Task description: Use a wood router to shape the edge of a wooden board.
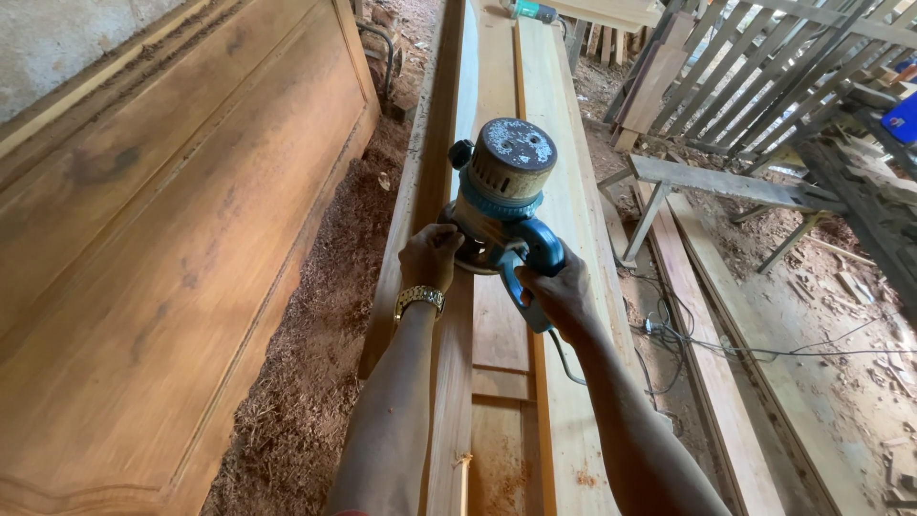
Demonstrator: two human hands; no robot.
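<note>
Your right hand (pixel 559 291) grips the blue router (pixel 503 196) by its handle at frame centre. Your left hand (pixel 432 256) clasps its base, over the long plank (pixel 564 191).

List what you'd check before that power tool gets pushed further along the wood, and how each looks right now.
1. Both hands on the tool: ok. The left hand grips the side, the right hand holds the blue handle of the router.
2. Base flat on the long board: cannot tell, hidden by hands.
3. Cord clear of the path: ok, it trails back beside the right arm.
4. Board ahead free of objects: ok nearby; another tool lies at the far end.
5. Wristwatch clear of cutter: cannot tell.
</note>
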